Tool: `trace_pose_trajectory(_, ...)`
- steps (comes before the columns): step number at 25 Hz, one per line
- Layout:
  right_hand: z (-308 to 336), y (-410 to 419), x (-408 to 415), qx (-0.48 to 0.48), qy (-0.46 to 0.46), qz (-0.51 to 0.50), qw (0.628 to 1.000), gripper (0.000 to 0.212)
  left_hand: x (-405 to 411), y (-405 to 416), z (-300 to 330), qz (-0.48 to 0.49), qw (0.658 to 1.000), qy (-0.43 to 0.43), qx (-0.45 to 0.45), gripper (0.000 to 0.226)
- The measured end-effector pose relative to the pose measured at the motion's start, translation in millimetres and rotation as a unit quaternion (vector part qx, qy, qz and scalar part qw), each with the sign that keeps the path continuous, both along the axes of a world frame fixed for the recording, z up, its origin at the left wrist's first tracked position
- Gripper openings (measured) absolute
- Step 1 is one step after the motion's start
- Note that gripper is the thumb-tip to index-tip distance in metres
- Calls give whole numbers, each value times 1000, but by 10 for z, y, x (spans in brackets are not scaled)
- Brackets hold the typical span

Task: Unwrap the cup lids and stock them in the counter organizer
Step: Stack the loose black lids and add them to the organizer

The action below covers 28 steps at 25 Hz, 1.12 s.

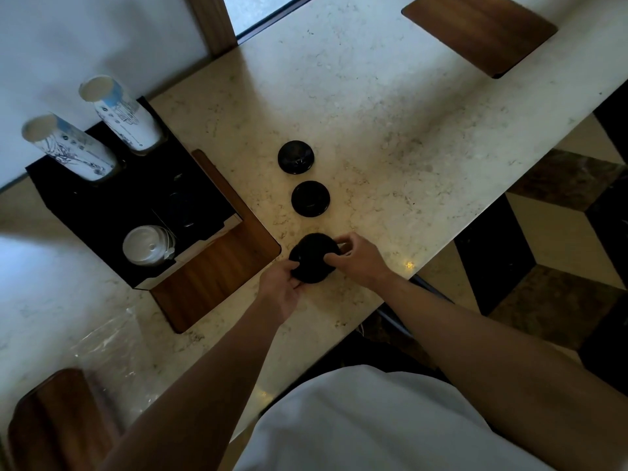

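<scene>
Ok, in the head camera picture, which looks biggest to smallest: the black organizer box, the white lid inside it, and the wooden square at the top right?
1. Black counter organizer box
2. Brown wooden square board, though it lies farther away, so it may look smaller
3. White round plastic cup lid

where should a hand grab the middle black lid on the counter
By its rim, coming from straight above: the middle black lid lies flat and apart from the other lids, so a thumb and fingers can likely pinch opposite edges. Its top looks smooth and shallow, offering little to grip.
</scene>
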State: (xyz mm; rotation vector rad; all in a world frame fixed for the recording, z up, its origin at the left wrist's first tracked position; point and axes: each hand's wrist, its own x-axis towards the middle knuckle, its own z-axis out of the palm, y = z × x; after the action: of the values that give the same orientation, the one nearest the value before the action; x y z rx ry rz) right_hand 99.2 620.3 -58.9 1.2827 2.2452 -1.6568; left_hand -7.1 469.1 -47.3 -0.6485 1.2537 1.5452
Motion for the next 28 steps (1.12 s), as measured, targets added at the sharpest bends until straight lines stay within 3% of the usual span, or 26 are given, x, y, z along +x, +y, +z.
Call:
trace_pose_trajectory(7, -64, -244, -141, 12, -28, 14, 999, 46, 3, -106, 2, 76, 997, -6, 32, 35)
trace_pose_trajectory(11, -112, -295, -205, 16, -27, 24, 999, 51, 20, -133, 52, 26, 998, 54, 28, 25)
trace_pose_trajectory(13, -107, -277, -232, -26, -23, 20, 999, 49, -2, -159, 54, 19, 997, 67, 25, 19)
trace_pose_trajectory(17, -51, -192, -274, -206, 28, -77, 975, 40, -86, -200, 68, 27, 998, 54, 27, 16)
trace_pose_trajectory(24, -5, -81, -427, -228, 89, -63, 968, 40, -261, -161, 101, 1, 998, 57, 34, 23)
trace_pose_trajectory(28, 0, 27, -597, -219, 93, -50, 970, 37, -398, -44, 130, -18, 996, 79, 30, 45)
